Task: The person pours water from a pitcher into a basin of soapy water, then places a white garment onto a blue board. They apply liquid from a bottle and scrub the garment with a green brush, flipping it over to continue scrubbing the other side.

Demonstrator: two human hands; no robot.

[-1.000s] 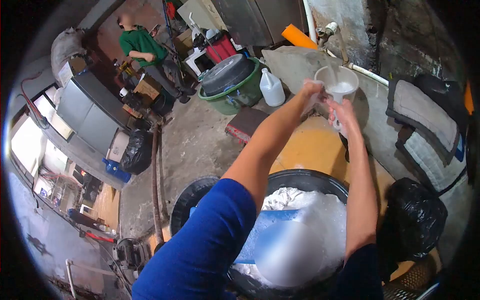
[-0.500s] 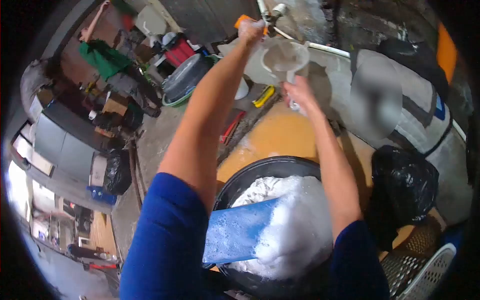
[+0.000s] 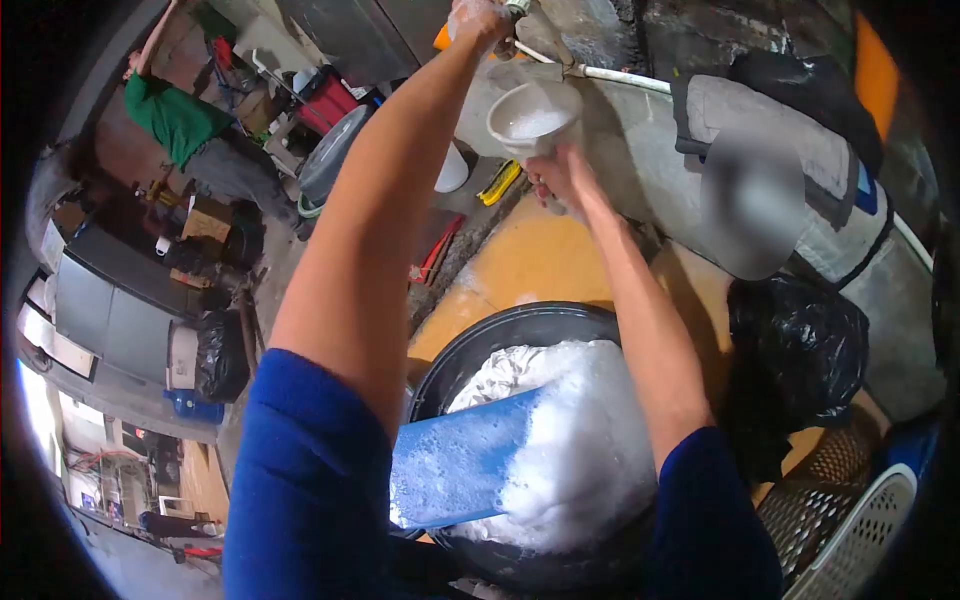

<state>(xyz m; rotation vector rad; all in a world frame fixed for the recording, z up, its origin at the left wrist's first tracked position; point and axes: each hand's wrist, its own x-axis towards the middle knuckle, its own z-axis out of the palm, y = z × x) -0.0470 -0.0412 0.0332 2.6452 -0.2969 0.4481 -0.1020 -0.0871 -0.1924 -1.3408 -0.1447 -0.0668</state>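
Note:
My left hand (image 3: 478, 20), wet with suds, is closed at the tap (image 3: 516, 7) at the top edge; its fingertips are partly hidden. In my right hand (image 3: 563, 180) is the handle of a white plastic dipper (image 3: 505, 125), tilted slightly, with frothy water inside. Something orange (image 3: 443, 38) shows beside my left hand. Below my arms stands a round black tub (image 3: 450, 365) holding white cloth (image 3: 500, 375) under thick foam (image 3: 590, 440). A blue board-like piece (image 3: 460, 460), covered in suds, slants across the tub.
A yellow-handled brush (image 3: 500, 183) lies by the wall ledge. Grey cloth (image 3: 770, 135) drapes over the ledge at right, above a black plastic bag (image 3: 800, 345) and a white perforated basket (image 3: 850, 540). At far left a person in a green shirt (image 3: 175, 118) stands among boxes.
My left hand has moved up, closer to the tap. The dipper, still in my right hand, now shows white frothy water. The view has shifted slightly.

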